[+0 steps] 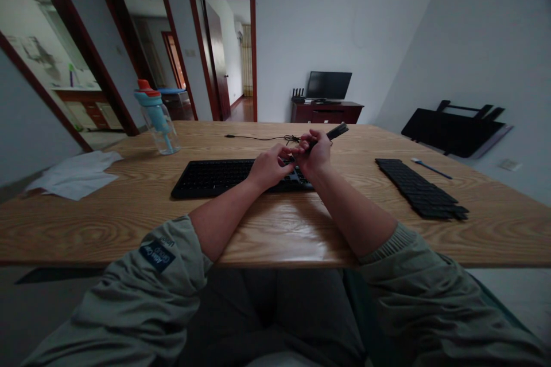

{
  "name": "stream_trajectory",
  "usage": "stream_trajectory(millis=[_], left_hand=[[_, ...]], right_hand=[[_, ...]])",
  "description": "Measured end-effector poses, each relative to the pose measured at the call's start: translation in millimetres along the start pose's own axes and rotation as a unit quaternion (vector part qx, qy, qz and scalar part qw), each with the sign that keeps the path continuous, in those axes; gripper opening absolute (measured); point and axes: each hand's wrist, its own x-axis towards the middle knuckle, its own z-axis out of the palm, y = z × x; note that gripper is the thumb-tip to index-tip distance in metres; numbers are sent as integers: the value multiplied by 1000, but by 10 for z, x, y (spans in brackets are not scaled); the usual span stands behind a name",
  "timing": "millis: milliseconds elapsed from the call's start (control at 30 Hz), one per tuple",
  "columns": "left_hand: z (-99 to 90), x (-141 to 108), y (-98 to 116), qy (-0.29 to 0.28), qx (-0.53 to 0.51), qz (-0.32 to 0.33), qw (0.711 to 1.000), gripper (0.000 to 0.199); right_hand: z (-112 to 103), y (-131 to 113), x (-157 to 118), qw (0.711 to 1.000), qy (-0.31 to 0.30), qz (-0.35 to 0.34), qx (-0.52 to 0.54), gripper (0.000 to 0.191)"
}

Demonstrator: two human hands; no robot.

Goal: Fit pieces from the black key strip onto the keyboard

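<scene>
Working from the left: a white cloth (75,175) lies at the table (129,223) edge, well left of the hands, and a clear water bottle (157,117) with a blue and orange lid stands upright behind it. A black keyboard (215,176) lies flat directly beneath and left of the grip. The left hand (269,166) hovers over the keyboard's right half, fingertips drawn together toward the right hand; what they pinch is too small to tell. The right hand (314,155) is closed around a slim black tool (336,132), whose far end juts up and right past the knuckles. A thin black cable (258,137) runs behind the hands. Well right of the grip lie a black keycap sheet (417,189) and a small brush (430,168).

Risk, as judged: both hands work unsupported above the keys, so a slip of the pinch could drop a small part between them. The tool's tip could also snag the cable just behind.
</scene>
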Motion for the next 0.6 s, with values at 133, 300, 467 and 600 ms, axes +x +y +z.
stream_trajectory(millis=[133, 300, 467, 600], left_hand=[[1, -9, 23, 0, 3, 4, 1000, 23], [46, -24, 34, -7, -10, 2, 1000, 19], [88, -11, 7, -5, -99, -10, 995, 22], [85, 15, 6, -9, -269, -67, 961, 37]], right_hand=[[-2, 10, 8, 1000, -4, -7, 1, 29], [31, -15, -21, 1000, 13, -21, -19, 32], [73, -86, -68, 1000, 24, -17, -3, 33], [82, -112, -80, 1000, 24, -8, 17, 30]])
